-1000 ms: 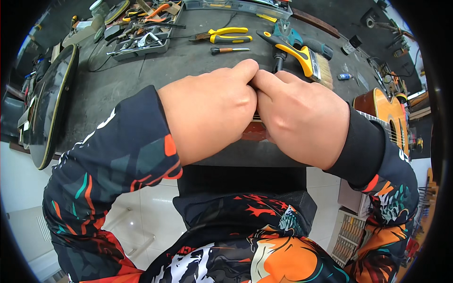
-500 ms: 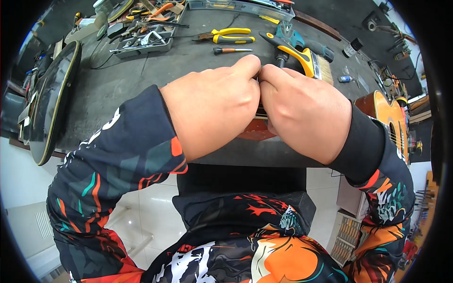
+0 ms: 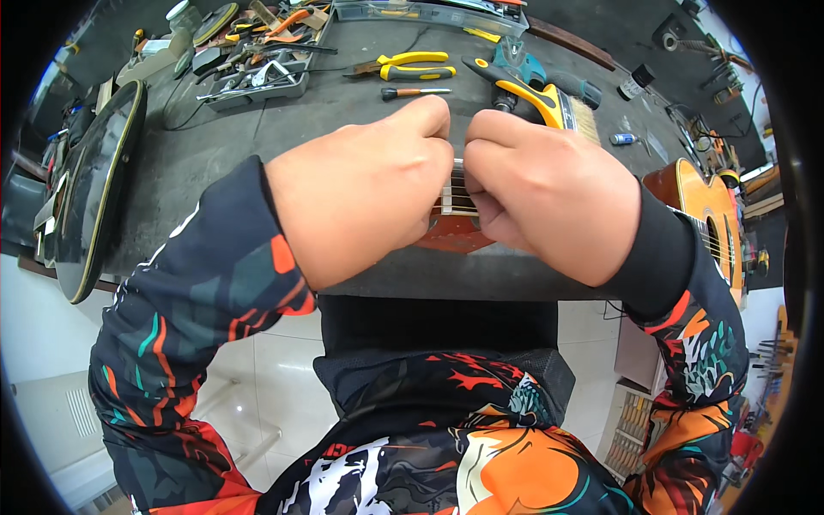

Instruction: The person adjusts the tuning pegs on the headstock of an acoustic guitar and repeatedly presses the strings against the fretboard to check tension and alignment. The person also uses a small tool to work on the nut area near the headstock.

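Both my hands are together over a reddish-brown guitar headstock (image 3: 455, 233) at the table's front edge. A pale nut with strings (image 3: 448, 199) shows in the gap between them. My left hand (image 3: 365, 184) is closed, its curled fingers turned away over the headstock's left side. Just right of it, my right hand (image 3: 545, 184) is also closed, with bent fingers low beside the strings. Whatever either hand pinches is hidden. At the right, past my right sleeve, lies an acoustic guitar body (image 3: 699, 193) with a light top; my arm covers the stretch between it and the headstock.
Beyond my hands lie yellow-black pliers (image 3: 418, 64), a small brush (image 3: 415, 92), a wide paintbrush (image 3: 532, 96) and a teal power drill (image 3: 524, 64). A tray of tools (image 3: 266, 96) stands far left, near a dark oval panel (image 3: 101, 189). A small bottle (image 3: 636, 81) stands far right.
My hands have moved apart, the left one shifting left, and the nut and strings now show between them. The view has shifted slightly.
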### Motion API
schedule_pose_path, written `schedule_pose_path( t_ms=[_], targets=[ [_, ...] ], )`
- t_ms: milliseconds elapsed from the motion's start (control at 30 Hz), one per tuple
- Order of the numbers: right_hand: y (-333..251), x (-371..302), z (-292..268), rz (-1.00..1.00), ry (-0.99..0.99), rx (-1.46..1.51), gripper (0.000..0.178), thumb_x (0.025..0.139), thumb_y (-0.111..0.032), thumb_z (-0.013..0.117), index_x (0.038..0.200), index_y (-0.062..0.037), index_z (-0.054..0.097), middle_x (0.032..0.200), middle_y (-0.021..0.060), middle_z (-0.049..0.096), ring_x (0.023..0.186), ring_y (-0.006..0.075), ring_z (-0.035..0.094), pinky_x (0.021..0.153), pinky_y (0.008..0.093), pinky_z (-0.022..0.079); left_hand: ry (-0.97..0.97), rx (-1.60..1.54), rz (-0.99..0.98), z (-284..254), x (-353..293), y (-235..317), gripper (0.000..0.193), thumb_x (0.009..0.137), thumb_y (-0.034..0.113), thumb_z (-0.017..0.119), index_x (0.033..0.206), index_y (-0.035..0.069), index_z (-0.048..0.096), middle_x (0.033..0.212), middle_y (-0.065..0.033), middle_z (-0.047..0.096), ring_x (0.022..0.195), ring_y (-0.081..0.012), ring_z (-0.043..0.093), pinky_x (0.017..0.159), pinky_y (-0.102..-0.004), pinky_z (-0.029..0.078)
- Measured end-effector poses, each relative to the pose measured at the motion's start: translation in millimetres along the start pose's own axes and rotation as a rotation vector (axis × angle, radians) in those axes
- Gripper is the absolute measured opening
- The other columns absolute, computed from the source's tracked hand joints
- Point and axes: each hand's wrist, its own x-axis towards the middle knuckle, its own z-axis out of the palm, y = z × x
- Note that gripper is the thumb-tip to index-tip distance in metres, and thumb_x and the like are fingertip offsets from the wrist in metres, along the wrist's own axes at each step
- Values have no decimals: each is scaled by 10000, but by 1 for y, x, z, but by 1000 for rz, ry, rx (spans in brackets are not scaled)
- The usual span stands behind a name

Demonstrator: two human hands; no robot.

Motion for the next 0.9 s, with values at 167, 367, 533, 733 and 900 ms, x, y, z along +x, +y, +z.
schedule_pose_path(
  t_ms=[167,367,533,733,900],
  targets=[
    [10,-29,2,109,136,175,220,797,35,718,987,-26,625,1066,137,615,929,340,652,812,388,542,219,-118,40,2,-7,-13,159,829,-7,709,930,-19,587,1117,-151,632,931,-297,693,802,-375,575],
    [29,-81,20,100,333,167,400,771,-38,814,1142,-71,670,1190,129,639,961,337,666,848,387,556,295,-110,53,23,-16,-2,509,714,19,848,1195,64,688,1308,-180,654,1312,-391,591,958,-402,540],
    [31,-91,26,72,379,112,459,709,-6,845,1134,-67,682,1242,151,638,1006,331,673,851,406,567,333,-148,122,33,-6,-6,479,712,-24,837,1165,71,714,1299,-171,664,1204,-362,647,926,-391,551],
    [33,-95,26,39,306,4,429,713,-14,849,1116,-36,706,1241,212,637,1109,373,666,908,425,565,341,-131,203,39,-4,-15,494,710,-33,835,1179,69,719,1286,-181,664,1067,-304,675,886,-372,558],
    [32,-93,16,35,267,-28,418,706,20,829,1101,-50,711,1230,210,636,1083,379,672,897,422,567,297,-148,215,33,-1,-13,480,714,-74,801,1165,75,734,1297,-188,642,1030,-297,670,873,-371,558]
  ],
)
